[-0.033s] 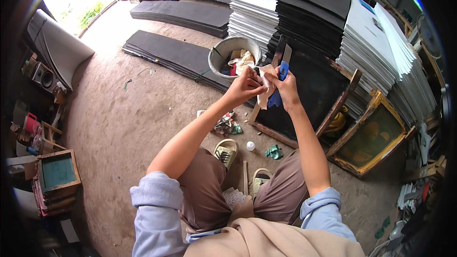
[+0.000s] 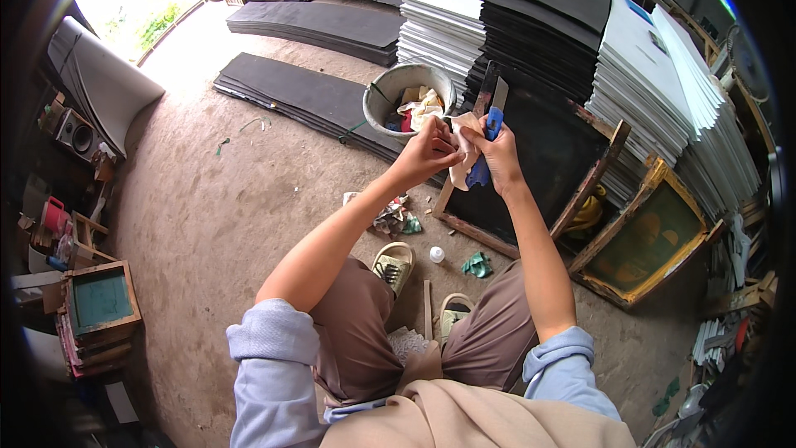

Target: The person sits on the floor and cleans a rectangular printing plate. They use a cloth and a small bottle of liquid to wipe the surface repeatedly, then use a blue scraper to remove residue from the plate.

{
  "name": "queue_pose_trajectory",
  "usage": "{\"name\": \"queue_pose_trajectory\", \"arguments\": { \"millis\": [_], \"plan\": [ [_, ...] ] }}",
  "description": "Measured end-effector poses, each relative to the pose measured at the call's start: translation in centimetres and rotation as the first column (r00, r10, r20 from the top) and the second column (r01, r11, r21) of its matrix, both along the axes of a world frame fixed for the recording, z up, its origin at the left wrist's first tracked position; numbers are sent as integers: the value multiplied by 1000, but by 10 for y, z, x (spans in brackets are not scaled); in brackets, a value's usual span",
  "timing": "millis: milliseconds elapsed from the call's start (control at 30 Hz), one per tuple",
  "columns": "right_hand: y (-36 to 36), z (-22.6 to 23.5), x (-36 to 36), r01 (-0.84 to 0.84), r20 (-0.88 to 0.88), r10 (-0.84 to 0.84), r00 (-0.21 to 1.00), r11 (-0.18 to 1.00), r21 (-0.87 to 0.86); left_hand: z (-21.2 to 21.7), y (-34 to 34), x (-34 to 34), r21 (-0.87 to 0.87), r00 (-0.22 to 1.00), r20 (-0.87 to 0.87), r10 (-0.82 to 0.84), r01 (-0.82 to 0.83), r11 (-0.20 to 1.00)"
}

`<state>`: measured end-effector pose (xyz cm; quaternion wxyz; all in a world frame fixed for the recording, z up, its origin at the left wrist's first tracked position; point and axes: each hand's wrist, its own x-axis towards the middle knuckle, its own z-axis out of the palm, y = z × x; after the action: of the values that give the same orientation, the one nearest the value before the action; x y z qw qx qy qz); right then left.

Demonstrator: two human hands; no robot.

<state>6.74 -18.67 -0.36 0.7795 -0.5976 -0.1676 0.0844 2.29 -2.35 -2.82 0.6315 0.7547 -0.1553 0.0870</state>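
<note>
My right hand (image 2: 502,158) grips a blue-handled scraper (image 2: 491,129) with its flat metal blade pointing up. My left hand (image 2: 427,153) pinches a pale cloth (image 2: 463,162) against the tool, just left of the handle. Both hands are raised in front of me, over a wood-framed screen with dark mesh (image 2: 551,149) that leans on a stack of sheets. Just beyond my left hand stands a grey bucket (image 2: 377,95) with rags in it.
Tall stacks of black sheets (image 2: 555,25) and white sheets (image 2: 672,75) fill the back right. A second framed screen (image 2: 655,236) leans at right. Long black mats (image 2: 307,95) lie on the dirt floor. My sandalled feet (image 2: 394,265), scraps and a small frame (image 2: 99,299) are nearby.
</note>
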Motion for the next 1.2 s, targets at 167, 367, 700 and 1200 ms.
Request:
{"name": "queue_pose_trajectory", "arguments": {
  "millis": [167,367,700,1200],
  "plan": [
    [-4,-2,3,2,13,-2,1000,1000,1,-1,1,2,37,995,-77,-64,67,997],
    [-12,-4,13,62,58,-57,997,994,-92,5,2,0,-35,992,86,90,-87,996],
    [-13,-8,15,42,131,-27,991,992,-118,44,10,-17,217,991,-67,-112,124,968],
    [-2,31,-44,471,624,359,694,429,-771,44,50,-19,241,994,33,100,-105,965]
  ]
}}
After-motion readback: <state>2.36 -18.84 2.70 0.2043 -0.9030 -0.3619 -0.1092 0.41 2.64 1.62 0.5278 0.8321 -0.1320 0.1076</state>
